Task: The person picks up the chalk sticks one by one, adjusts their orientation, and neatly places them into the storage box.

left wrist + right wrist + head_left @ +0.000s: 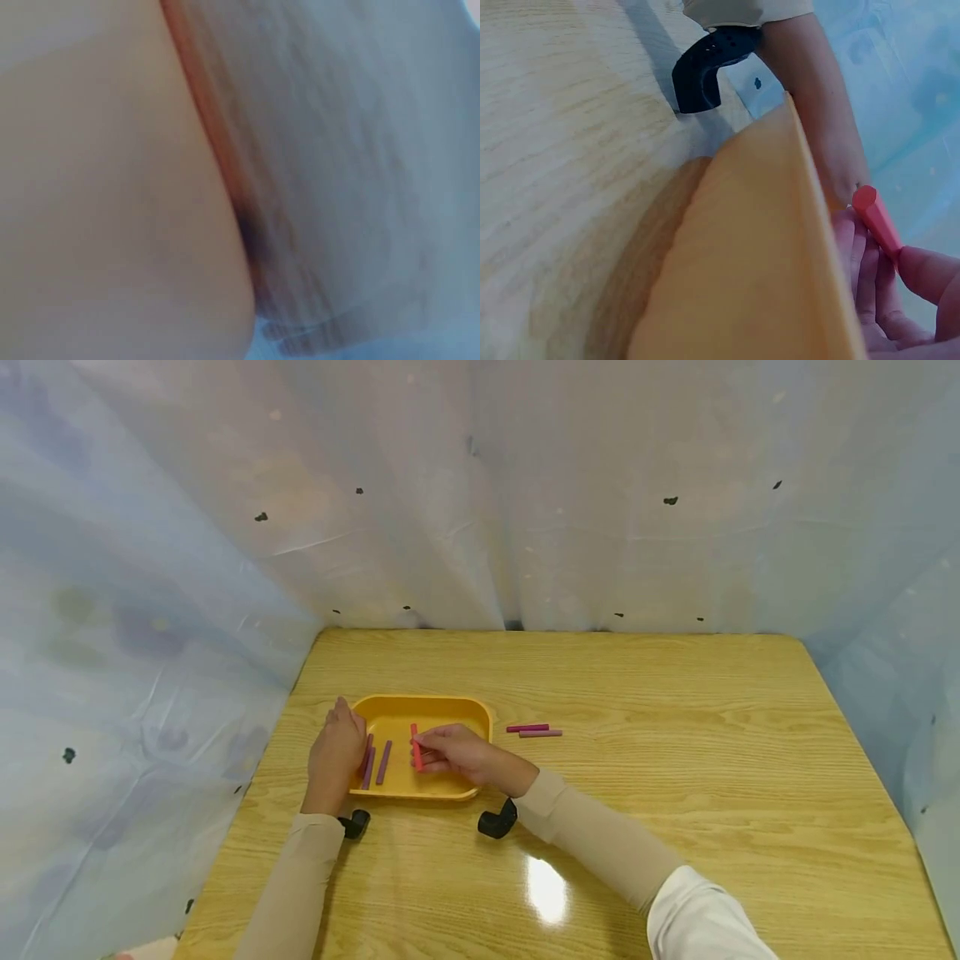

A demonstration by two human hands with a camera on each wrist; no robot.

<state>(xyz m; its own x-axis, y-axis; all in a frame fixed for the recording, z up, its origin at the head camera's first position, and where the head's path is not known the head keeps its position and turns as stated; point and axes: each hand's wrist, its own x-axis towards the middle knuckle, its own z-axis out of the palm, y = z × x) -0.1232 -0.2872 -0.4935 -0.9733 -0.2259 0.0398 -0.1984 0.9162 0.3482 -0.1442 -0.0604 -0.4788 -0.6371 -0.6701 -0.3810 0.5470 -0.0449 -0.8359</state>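
Note:
A yellow tray (408, 702) stands on the table's left side. My left hand (333, 756) holds its left rim, with part of the fingers hidden. Over the tray, my right hand (456, 752) pinches a red crayon-like stick (416, 747) between thumb and fingers. The right wrist view shows that stick (877, 217) end-on beyond the tray wall (757, 232). Several purple sticks, one of them a separate purple stick (384, 762), lie in the tray's left part near my left hand. A blurred pale surface fills much of the left wrist view.
To the right of the tray, a dark magenta stick (527, 727) and a pinkish-purple stick (541, 733) lie side by side on the wooden table (675, 777). Plastic sheeting (525, 527) hangs behind and at both sides. A black wrist mount (497, 820) juts out by the tray's front right corner.

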